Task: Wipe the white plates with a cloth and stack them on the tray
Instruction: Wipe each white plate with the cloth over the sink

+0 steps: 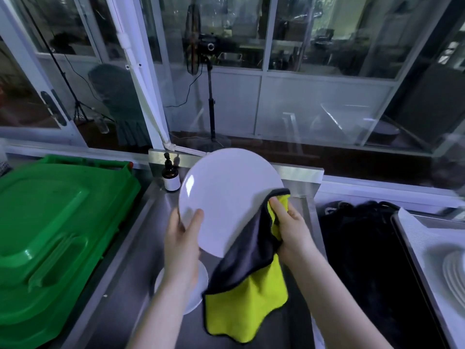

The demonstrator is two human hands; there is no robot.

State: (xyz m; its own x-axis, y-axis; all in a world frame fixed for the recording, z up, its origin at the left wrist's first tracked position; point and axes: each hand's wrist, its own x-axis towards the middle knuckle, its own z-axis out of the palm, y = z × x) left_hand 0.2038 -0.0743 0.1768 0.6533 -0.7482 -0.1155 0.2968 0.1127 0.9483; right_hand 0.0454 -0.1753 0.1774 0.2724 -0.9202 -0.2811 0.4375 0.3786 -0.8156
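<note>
A large white plate is tilted up in mid-air over the steel sink. My left hand grips its lower left rim, thumb on the face. My right hand holds a yellow and grey cloth against the plate's right rim, and the cloth hangs down below. More white plates lie in the sink under my left forearm, mostly hidden. At the far right, a stack of white plates rests on a tray.
A green plastic bin lid fills the left side. A brown pump bottle stands at the sink's back edge. A black crate sits between the sink and the tray. Glass partitions and a fan stand are behind.
</note>
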